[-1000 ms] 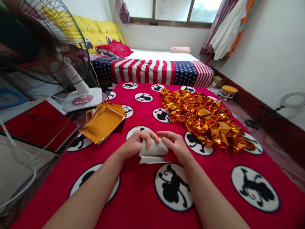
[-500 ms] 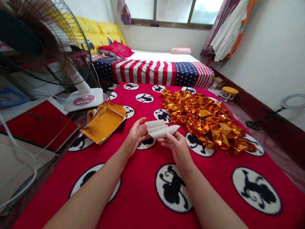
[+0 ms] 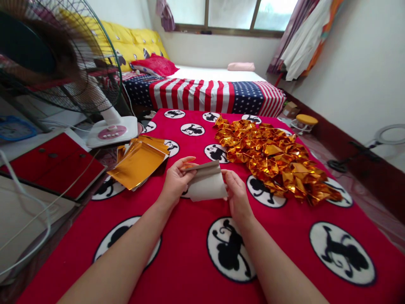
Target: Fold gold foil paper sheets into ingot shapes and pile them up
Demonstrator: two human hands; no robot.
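Note:
A creased sheet of paper (image 3: 207,186), pale side showing, is held up between my two hands above the red patterned cloth (image 3: 186,236). My left hand (image 3: 177,177) pinches its left edge, thumb on top near a fold. At the right edge, my right hand (image 3: 236,190) grips the paper with thumb and fingers; some fingertips are hidden behind it. Left of my hands lies a stack of flat gold foil sheets (image 3: 139,162). To the right spreads a heap of folded, shiny gold foil pieces (image 3: 268,156).
A running fan (image 3: 112,131) stands at the left beside a red panel (image 3: 53,162). Beyond the cloth is a bed with a striped, starred cover (image 3: 196,95). A yellow stool (image 3: 306,120) and a ring light (image 3: 392,134) stand at the right.
The paper has gone from a narrow pleated strip to a wider sheet hanging toward me. My right hand has shifted to its right edge; my left hand still holds the left side.

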